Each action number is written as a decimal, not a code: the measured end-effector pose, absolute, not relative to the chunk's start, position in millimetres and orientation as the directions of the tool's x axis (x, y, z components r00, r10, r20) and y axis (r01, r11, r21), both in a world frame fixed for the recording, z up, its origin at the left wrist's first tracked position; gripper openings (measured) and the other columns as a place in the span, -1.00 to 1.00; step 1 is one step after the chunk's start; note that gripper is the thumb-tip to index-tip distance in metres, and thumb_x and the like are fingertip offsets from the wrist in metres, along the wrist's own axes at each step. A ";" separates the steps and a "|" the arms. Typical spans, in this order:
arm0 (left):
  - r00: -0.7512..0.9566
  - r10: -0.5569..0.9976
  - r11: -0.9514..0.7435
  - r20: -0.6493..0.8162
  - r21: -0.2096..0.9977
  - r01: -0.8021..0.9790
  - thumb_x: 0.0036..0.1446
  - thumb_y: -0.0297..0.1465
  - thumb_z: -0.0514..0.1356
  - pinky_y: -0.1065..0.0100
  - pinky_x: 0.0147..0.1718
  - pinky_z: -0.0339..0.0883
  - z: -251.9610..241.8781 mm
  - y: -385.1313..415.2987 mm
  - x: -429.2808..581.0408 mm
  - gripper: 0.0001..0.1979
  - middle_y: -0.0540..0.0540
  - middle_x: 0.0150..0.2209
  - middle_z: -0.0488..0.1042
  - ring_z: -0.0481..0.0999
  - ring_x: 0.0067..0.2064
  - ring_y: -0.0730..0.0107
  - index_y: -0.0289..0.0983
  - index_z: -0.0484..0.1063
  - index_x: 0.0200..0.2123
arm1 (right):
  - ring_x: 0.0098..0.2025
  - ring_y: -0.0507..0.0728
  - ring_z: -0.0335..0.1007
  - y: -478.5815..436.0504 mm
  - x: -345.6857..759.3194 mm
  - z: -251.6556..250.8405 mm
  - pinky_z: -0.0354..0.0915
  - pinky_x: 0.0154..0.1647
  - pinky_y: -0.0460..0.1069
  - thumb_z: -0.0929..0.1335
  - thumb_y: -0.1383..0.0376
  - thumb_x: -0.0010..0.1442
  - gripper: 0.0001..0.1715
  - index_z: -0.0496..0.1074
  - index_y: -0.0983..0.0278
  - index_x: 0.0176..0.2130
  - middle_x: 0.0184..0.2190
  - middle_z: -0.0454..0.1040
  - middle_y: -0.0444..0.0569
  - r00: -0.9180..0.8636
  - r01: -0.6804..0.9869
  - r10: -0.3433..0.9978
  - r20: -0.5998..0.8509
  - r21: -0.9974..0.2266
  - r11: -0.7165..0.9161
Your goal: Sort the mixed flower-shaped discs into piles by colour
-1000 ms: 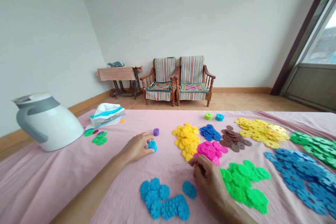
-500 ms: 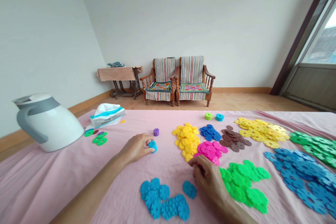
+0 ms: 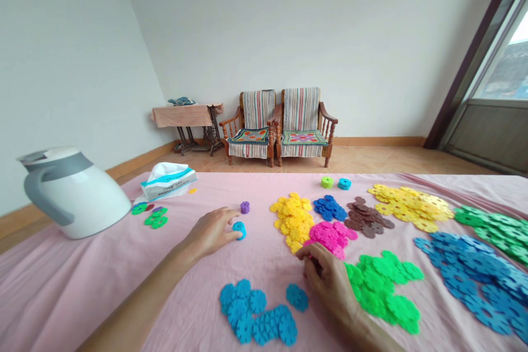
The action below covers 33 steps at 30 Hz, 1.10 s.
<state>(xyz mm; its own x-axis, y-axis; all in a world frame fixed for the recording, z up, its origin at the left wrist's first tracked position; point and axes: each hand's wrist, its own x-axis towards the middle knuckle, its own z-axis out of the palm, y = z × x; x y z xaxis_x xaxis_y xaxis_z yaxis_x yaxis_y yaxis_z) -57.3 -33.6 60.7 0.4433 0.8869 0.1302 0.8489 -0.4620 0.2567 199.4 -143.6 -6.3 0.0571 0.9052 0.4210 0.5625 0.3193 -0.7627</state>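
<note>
My left hand [image 3: 213, 229] is beside a small stack of light-blue flower-shaped discs [image 3: 239, 230]. Its thumb and fingers are apart, the thumb tip at the stack's near side. Just beyond stands a short purple disc stack [image 3: 245, 207]. My right hand [image 3: 324, 272] has its fingers curled together at the near edge of the pink disc pile [image 3: 333, 235]; what they hold, if anything, is hidden. Loose light-blue discs [image 3: 241, 308] lie nearer to me, between my forearms. A bright green disc pile [image 3: 385, 289] lies right of my right hand.
Yellow [image 3: 292, 220], dark-blue [image 3: 330, 208] and brown [image 3: 365, 217] disc piles spread over the pink cloth. Larger blue discs [image 3: 474, 275] lie far right. Green [image 3: 327, 182] and blue [image 3: 344, 183] stacks stand behind. A white jug [image 3: 94, 198] and tissue pack [image 3: 169, 182] are left.
My left fingers have spread away from the light-blue stack, which now stands on the cloth with more of it showing. My right hand has stayed in nearly the same place.
</note>
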 end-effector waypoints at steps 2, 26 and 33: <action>0.461 0.870 -0.493 0.175 0.265 0.829 -0.03 -0.32 0.22 0.42 -0.29 0.24 66.4 -40.2 -52.0 -0.61 -0.04 -0.20 0.44 0.43 -0.28 0.35 -0.16 0.40 -0.06 | -0.50 0.03 0.30 -143.8 199.3 -5.9 0.14 -0.50 -0.12 0.16 0.41 0.09 -0.71 0.43 0.27 -0.37 -0.53 0.42 -0.11 0.078 0.552 0.905 0.418 -0.774 0.310; 0.748 0.658 -0.703 0.086 0.428 0.568 -0.14 -0.42 0.31 0.40 -0.23 0.26 40.0 -127.7 36.3 -0.78 0.00 -0.32 0.36 0.34 -0.19 0.33 -0.22 0.42 -0.34 | -0.50 0.03 0.32 -142.7 198.1 -12.8 0.19 -0.47 -0.11 0.17 0.37 0.13 -0.75 0.42 0.27 -0.35 -0.51 0.42 -0.12 0.143 0.505 0.923 0.357 -0.829 0.242; 0.763 0.641 -0.709 0.082 0.446 0.547 -0.15 -0.41 0.31 0.38 -0.19 0.25 41.7 -128.6 37.2 -0.70 -0.01 -0.27 0.36 0.33 -0.15 0.31 -0.19 0.44 -0.25 | -0.47 0.04 0.33 -143.8 198.2 -9.5 0.18 -0.47 -0.11 0.17 0.36 0.13 -0.74 0.42 0.28 -0.37 -0.52 0.43 -0.10 0.119 0.533 0.926 0.358 -0.810 0.245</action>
<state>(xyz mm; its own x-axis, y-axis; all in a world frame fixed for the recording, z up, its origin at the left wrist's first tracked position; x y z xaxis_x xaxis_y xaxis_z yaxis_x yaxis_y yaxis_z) 37.2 -128.6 41.7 0.7634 0.6407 0.0820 0.5468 -0.7086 0.4461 198.2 -143.8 -9.5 0.1188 0.9262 0.3578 0.5327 0.2447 -0.8102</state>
